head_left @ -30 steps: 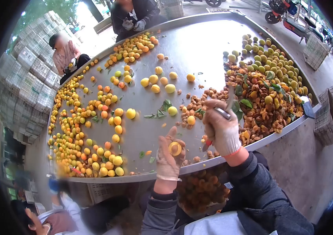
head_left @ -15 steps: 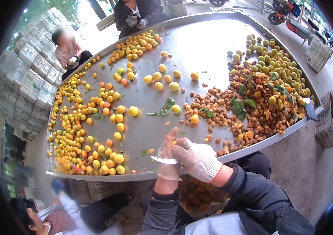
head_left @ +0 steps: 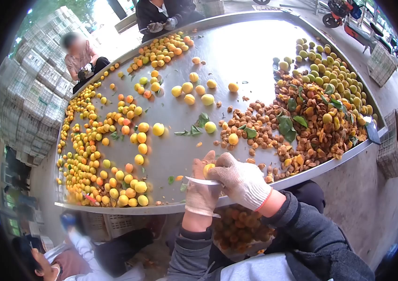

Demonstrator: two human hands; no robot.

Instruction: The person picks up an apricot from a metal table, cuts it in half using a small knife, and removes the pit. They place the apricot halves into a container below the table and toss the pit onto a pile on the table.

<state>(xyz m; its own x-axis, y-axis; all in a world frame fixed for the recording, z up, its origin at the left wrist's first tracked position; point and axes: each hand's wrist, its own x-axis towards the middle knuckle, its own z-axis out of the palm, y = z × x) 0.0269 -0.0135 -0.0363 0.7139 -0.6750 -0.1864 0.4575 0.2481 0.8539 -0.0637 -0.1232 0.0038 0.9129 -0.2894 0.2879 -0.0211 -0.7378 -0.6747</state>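
The left hand (head_left: 200,192), in a white knit glove, had its grip closed around a small round apricot (head_left: 208,168), yellow-orange and smooth, held up with the thumb raised beside it. The right hand (head_left: 240,180), in the same coarse knit with a red cuff band, had its grip closed on a knife (head_left: 198,180), whose thin, slightly curved steel blade lay flat across the left fingers, just under the fruit. Both hands and the apricot sat just on the near side of the pit heap (head_left: 273,133), over the counter's front rim.

The pit heap was a rough brown spread of wrinkled stones mixed with orange scraps and a few broad green leaves (head_left: 285,124). Beyond it lay a pile of greenish-yellow fruit (head_left: 330,75). To the left of the heap, single apricots (head_left: 194,91) were scattered on the dull, scuffed sheet metal of the wide, rimmed counter (head_left: 236,51), and farther left ran a dense band of small orange and yellow fruit (head_left: 91,154). Below the heap, under the counter, a container of cut orange halves (head_left: 238,227) showed. Across the counter from the heap, 2 people (head_left: 161,14) (head_left: 84,58) sat at the far rim, with stacked pale lattice crates (head_left: 25,98) behind.
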